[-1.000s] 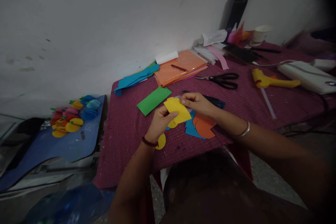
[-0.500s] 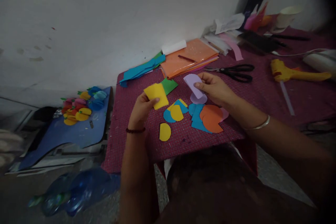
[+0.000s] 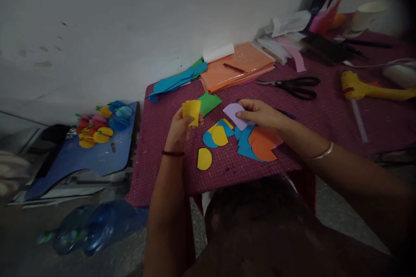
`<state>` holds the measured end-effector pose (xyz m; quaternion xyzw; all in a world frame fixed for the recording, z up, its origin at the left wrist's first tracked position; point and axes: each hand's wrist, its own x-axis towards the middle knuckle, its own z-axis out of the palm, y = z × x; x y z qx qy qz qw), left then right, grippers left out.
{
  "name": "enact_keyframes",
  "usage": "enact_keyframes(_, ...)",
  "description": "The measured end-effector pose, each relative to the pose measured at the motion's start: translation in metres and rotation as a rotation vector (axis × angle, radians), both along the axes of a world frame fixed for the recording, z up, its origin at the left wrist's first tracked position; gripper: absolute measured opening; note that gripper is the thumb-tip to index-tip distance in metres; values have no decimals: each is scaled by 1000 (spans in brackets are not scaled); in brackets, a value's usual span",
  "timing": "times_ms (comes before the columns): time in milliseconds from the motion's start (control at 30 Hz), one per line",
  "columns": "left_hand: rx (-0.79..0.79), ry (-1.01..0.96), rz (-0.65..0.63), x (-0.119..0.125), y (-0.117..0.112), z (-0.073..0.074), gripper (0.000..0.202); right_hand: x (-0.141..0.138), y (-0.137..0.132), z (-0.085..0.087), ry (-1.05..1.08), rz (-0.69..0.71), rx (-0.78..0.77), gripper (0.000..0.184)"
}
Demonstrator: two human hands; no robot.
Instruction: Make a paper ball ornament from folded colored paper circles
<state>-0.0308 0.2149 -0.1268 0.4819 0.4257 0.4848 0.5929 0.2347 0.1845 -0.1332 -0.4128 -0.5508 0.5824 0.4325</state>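
Observation:
My left hand (image 3: 179, 129) is closed on a folded yellow paper piece (image 3: 191, 111), held up over the maroon cloth-covered table (image 3: 162, 151). My right hand (image 3: 260, 114) pinches a pale lilac paper piece (image 3: 234, 113) just above a heap of cut shapes: blue and yellow rounds (image 3: 217, 135), and orange and blue pieces (image 3: 260, 147). A yellow half-round (image 3: 204, 159) lies alone nearer the table's front edge. A green sheet (image 3: 208, 102) lies behind my left hand.
Black scissors (image 3: 290, 85), a yellow glue gun (image 3: 368, 88), orange paper sheets (image 3: 236, 68) and blue strips (image 3: 175, 82) lie further back by the wall. A blue board with paper fruit (image 3: 97, 147) stands left of the table. Blue plastic bottles (image 3: 91, 229) lie on the floor.
My hands parted: the left kept the yellow piece and folded it smaller. The right picked up the lilac piece and has lowered it towards the heap.

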Motion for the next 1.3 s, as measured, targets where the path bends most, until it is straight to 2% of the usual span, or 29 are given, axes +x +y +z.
enact_keyframes(67,-1,-10,-21,8,-3,-1,45,-6,-5,0,40,71,2,28)
enact_keyframes(167,22,33,-123,34,-11,-7,35,-17,-11,-2,158,175,-24,38)
enact_keyframes(233,101,108,-169,54,-16,-13,26,-24,-13,-7,209,192,-38,40)
enact_keyframes(333,320,334,-197,71,-20,-21,17,-29,-9,-14,269,124,-65,38)
enact_keyframes(433,466,632,-397,62,-20,-19,21,-26,-2,-15,365,3,-110,38)
enact_keyframes(533,542,918,-591,41,-22,-8,29,-16,3,-7,409,-84,-150,36)
enact_keyframes(667,694,1298,-608,37,-35,3,40,-5,5,0,396,-115,-120,32)
enact_keyframes(800,775,1467,-523,54,-52,0,34,-2,8,-4,383,-117,-81,33)
enact_keyframes(900,775,1523,-480,62,-56,-2,27,-2,11,-8,382,-125,-86,29)
enact_keyframes(1000,701,1476,-433,59,-50,-3,32,-2,11,-9,405,-126,-112,29)
enact_keyframes(1167,516,1162,-310,38,-24,-8,33,-3,9,-4,422,-129,-135,29)
enact_keyframes(1300,462,987,-400,22,-9,-12,35,-3,8,-3,430,-129,-134,28)
